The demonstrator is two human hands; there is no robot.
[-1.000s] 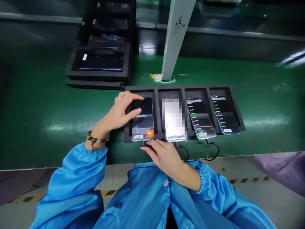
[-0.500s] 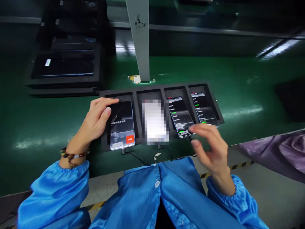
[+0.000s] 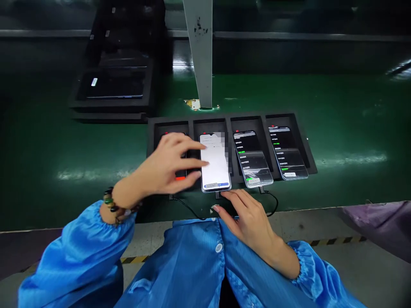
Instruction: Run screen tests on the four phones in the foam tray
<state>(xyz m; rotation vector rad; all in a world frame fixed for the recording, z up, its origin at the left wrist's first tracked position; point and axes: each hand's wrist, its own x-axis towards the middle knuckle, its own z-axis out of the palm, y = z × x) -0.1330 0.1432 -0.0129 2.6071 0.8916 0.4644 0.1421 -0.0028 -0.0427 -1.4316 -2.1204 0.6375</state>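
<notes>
Several phones lie in the compartments of a black foam tray (image 3: 210,125). My left hand (image 3: 173,164) is over the leftmost phone (image 3: 180,175), hiding most of it, its fingers spread and the tips at the left edge of the white-screened phone (image 3: 214,164). Below that phone, my right hand (image 3: 245,214) has its fingertips by the plug (image 3: 218,194) at the phone's lower end, thumb apart from the fingers. To the right, two phones (image 3: 253,160) (image 3: 288,154) show dark screens with lists and green lines. A black cable (image 3: 275,204) runs from the nearer one.
A stack of black foam trays (image 3: 112,105) holding dark phones stands at the back left of the green table (image 3: 346,128). A grey metal post (image 3: 204,64) rises behind the tray. Purple cloth (image 3: 382,222) shows at the right.
My left hand has moved right, from the leftmost phone's upper edge to the white-screened phone. My right hand has moved left from the right-hand phones to the plug. The view has shifted.
</notes>
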